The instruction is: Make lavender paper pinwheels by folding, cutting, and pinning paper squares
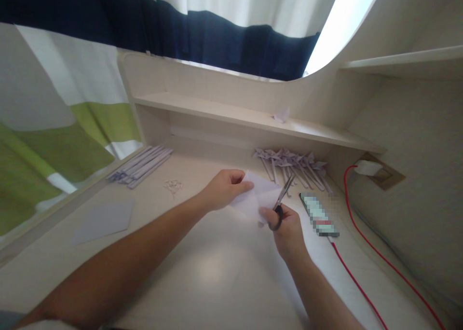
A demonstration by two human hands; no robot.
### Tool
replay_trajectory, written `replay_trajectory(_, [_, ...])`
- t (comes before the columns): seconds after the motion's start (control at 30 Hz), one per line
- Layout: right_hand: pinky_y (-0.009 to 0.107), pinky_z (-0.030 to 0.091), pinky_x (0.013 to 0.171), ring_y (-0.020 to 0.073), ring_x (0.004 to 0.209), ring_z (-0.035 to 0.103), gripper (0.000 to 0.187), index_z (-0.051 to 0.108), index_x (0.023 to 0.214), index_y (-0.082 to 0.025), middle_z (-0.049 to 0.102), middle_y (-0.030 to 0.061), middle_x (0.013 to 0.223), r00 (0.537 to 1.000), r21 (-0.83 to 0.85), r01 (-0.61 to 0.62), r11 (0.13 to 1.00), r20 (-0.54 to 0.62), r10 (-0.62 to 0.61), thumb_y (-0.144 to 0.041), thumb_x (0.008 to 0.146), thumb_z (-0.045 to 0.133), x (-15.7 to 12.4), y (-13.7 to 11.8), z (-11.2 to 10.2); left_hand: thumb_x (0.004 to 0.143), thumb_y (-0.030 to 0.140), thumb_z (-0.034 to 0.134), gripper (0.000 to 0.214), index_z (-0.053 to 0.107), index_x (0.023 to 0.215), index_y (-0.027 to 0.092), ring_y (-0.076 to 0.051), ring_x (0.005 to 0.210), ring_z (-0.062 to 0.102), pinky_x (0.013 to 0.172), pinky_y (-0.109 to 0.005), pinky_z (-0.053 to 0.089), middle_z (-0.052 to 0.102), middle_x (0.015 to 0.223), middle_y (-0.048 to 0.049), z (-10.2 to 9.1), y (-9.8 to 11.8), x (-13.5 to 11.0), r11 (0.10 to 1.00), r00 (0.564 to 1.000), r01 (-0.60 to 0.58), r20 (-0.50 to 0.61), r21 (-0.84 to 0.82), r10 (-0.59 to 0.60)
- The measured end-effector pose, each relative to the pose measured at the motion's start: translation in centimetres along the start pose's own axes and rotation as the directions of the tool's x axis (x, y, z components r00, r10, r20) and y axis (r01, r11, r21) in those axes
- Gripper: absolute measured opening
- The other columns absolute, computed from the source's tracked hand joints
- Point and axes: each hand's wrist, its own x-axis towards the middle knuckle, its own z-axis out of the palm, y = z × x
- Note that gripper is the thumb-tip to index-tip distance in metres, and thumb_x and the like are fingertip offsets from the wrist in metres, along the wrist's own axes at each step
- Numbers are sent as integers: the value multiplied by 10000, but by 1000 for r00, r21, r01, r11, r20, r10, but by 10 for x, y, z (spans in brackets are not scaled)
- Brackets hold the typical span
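Note:
My left hand [224, 189] is closed on the left side of a pale lilac folded paper square [257, 195], holding it above the desk. My right hand [286, 228] grips a pair of scissors [282, 202] by the black handles, fingers through the loops. The blades point up and away along the right edge of the paper. Both hands meet at the middle of the desk.
Several finished paper pinwheels [292, 163] lie at the back right. A bundle of paper sticks [141, 166] lies back left, a flat paper sheet [104, 219] left, small scraps [173, 185] nearby. A phone [319, 215] on a red cable [361, 281] lies right. A shelf [253, 120] holds a paper bit.

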Motion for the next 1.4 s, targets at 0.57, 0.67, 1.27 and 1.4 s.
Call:
replay_trajectory(0.57, [326, 435, 627, 174, 618, 544, 267, 686, 669, -182, 674, 28, 648, 996, 48, 31, 998, -86, -27, -360, 806, 830, -2, 7, -2, 801, 377, 644, 249, 674, 728, 140, -118, 536, 556, 490, -212, 429, 598, 594, -6, -2, -5, -1, 997, 993, 32, 114, 71, -40])
replay_trajectory(0.67, [327, 428, 622, 179, 624, 545, 243, 692, 679, -184, 677, 28, 643, 995, 64, 42, 997, -92, -36, -344, 796, 834, -3, 6, -4, 804, 386, 646, 259, 653, 717, 142, -113, 527, 545, 495, -214, 417, 589, 586, -1, -6, -2, -1, 999, 988, 13, 151, 46, -19])
replay_trajectory(1.27, [294, 371, 641, 158, 660, 500, 224, 643, 737, -177, 578, -8, 676, 957, -122, -55, 991, 277, 87, -364, 784, 758, -6, -23, 8, 893, 444, 657, 369, 605, 669, 156, -99, 517, 482, 505, -227, 340, 571, 563, 16, -30, 26, -11, 987, 993, -106, -43, 124, 112])
replay_trajectory(1.4, [290, 344, 622, 153, 654, 483, 217, 649, 750, -169, 560, -10, 690, 923, -201, -60, 978, 361, 131, -349, 758, 769, -13, -26, 13, 914, 426, 652, 378, 600, 651, 160, -91, 513, 460, 493, -226, 304, 567, 566, 25, -36, 37, -19, 977, 989, -123, -57, 175, 135])
